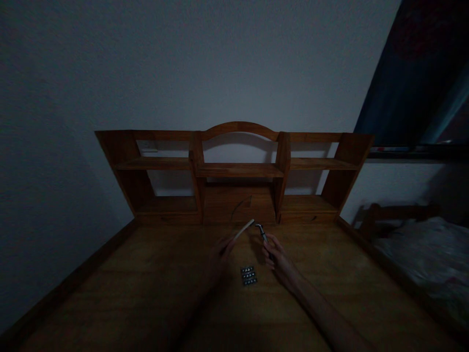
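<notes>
Low centre, a small dark cartridge pack (248, 275) lies flat on the wooden desk (146, 293); no writing readable. Right hand (278, 259) is closed around a razor handle (263, 233), head angled up-left. Left hand (222, 249) pinches a pale slim stick (244, 229), slanted up-right toward the shelf unit (236, 171).
</notes>
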`<state>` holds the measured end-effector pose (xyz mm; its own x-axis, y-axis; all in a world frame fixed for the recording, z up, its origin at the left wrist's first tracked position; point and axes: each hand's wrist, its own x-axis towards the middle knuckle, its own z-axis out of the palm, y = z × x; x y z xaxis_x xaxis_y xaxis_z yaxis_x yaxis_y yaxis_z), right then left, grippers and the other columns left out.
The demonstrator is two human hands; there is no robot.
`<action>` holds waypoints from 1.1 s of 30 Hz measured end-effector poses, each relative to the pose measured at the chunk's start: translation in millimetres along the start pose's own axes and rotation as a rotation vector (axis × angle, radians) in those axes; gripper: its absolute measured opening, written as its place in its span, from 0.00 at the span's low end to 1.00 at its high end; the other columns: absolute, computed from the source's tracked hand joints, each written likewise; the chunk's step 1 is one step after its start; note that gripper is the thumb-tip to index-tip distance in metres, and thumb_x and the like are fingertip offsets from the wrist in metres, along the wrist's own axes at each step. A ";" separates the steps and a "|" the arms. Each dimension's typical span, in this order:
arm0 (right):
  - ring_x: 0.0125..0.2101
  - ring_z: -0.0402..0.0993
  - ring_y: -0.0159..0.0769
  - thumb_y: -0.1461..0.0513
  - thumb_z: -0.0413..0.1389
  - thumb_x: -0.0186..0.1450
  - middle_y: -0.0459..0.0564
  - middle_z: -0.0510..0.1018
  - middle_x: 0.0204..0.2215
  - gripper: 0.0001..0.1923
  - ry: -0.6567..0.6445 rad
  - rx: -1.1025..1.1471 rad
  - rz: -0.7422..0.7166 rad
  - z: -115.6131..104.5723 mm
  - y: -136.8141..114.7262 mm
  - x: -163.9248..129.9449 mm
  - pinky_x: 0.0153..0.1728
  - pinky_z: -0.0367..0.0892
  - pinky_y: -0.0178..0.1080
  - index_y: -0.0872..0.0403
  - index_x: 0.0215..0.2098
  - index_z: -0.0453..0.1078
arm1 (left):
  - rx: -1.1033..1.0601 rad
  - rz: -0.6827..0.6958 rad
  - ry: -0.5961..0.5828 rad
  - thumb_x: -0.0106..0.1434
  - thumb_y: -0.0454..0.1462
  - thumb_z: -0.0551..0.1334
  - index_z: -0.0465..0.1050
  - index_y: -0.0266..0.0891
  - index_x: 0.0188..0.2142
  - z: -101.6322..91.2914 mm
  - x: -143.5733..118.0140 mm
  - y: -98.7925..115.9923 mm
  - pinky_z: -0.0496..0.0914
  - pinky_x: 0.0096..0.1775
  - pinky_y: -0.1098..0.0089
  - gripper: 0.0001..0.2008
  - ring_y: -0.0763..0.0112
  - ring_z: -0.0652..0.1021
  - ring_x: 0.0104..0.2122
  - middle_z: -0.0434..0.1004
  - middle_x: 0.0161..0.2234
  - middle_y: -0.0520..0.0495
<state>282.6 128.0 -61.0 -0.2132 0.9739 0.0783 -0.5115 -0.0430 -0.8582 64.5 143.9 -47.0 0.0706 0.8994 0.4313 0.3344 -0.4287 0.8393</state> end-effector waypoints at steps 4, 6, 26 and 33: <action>0.16 0.49 0.22 0.57 0.60 0.64 0.39 0.61 0.21 0.15 0.007 -0.005 -0.014 0.7 0.9 -0.7 0.16 0.41 0.28 0.48 0.47 0.63 | 0.005 -0.009 -0.022 0.65 0.46 0.56 0.78 0.43 0.44 2.5 -0.4 -2.3 0.69 0.51 0.58 0.16 0.60 0.77 0.45 0.78 0.45 0.45; 0.16 0.48 0.22 0.56 0.60 0.63 0.38 0.61 0.21 0.16 0.017 -0.010 -0.019 0.7 0.6 -0.8 0.16 0.41 0.29 0.47 0.48 0.63 | 0.005 -0.021 -0.037 0.65 0.46 0.55 0.78 0.44 0.44 1.9 -0.1 -3.5 0.69 0.51 0.57 0.16 0.60 0.77 0.45 0.78 0.45 0.46; 0.16 0.47 0.23 0.53 0.58 0.64 0.39 0.61 0.21 0.15 -0.002 0.018 0.017 5.4 -4.5 -2.5 0.15 0.41 0.29 0.50 0.45 0.63 | 0.041 -0.042 0.046 0.66 0.46 0.54 0.78 0.43 0.43 -2.5 -2.9 4.1 0.70 0.49 0.60 0.17 0.61 0.77 0.44 0.79 0.43 0.45; 0.17 0.47 0.23 0.53 0.58 0.64 0.40 0.60 0.21 0.15 -0.015 0.009 0.011 5.6 -3.5 -3.0 0.15 0.40 0.29 0.51 0.45 0.65 | 0.007 -0.037 0.010 0.66 0.46 0.54 0.77 0.43 0.45 -0.2 -2.2 -4.5 0.69 0.51 0.58 0.17 0.60 0.76 0.46 0.78 0.46 0.45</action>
<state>280.4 124.0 -55.4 -0.2316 0.9698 0.0766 -0.5162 -0.0558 -0.8547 62.6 143.8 -51.7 0.0484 0.9139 0.4030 0.3431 -0.3941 0.8526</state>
